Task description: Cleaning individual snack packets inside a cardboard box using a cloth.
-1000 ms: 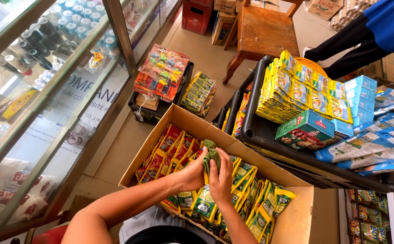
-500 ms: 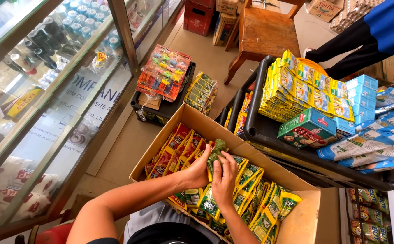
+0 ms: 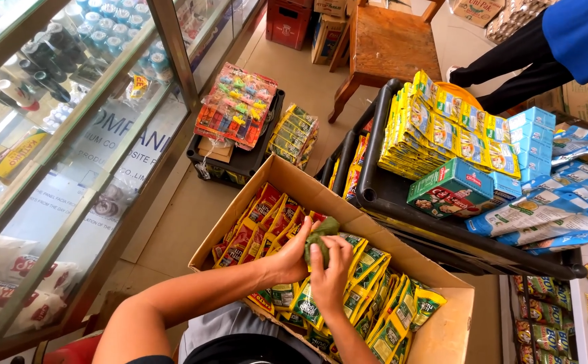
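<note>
green packet upright, long axis vertical, clasped by left hand, right hand over cardboard box.

cardboard box right in front, packed with sachet packets, both hands over its middle, glass display case off to the left, black rack of packets behind-right, wooden stool further back

Centre bottom, a cardboard box holds red sachets and green-yellow sachets. Upper right, yellow packets, a green carton, blue boxes.
</note>
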